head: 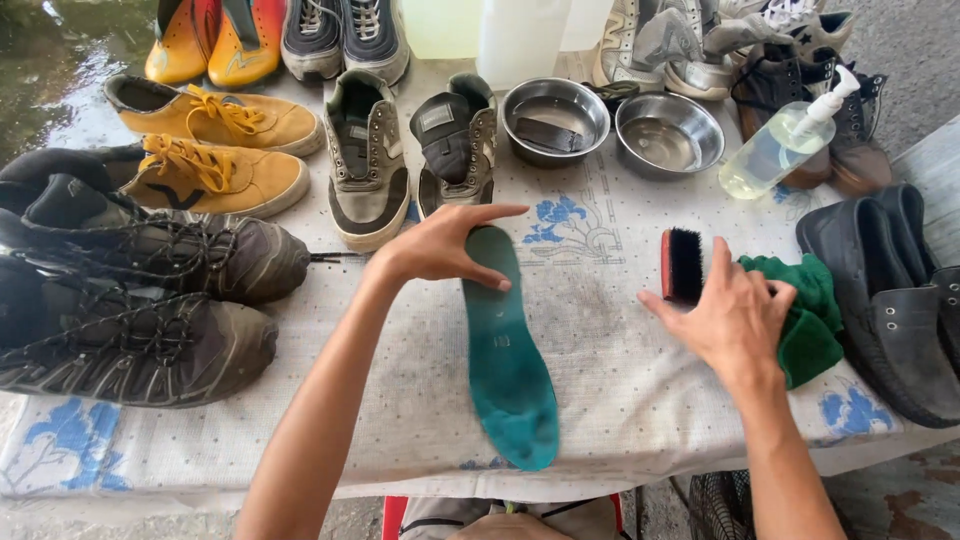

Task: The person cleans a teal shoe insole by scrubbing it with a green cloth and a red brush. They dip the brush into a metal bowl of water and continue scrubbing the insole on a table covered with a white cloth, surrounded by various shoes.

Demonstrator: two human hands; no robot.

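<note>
My left hand presses flat on the far end of the teal insole, right hand closing on the brush; scrubbing not yet begun, insole looks grimy.

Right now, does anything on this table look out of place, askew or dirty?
A green insole lies loose on the stained cloth, out of any shoe, under the left hand. One grey sneaker is tipped against its upright mate. The right hand grips a brush.
</note>
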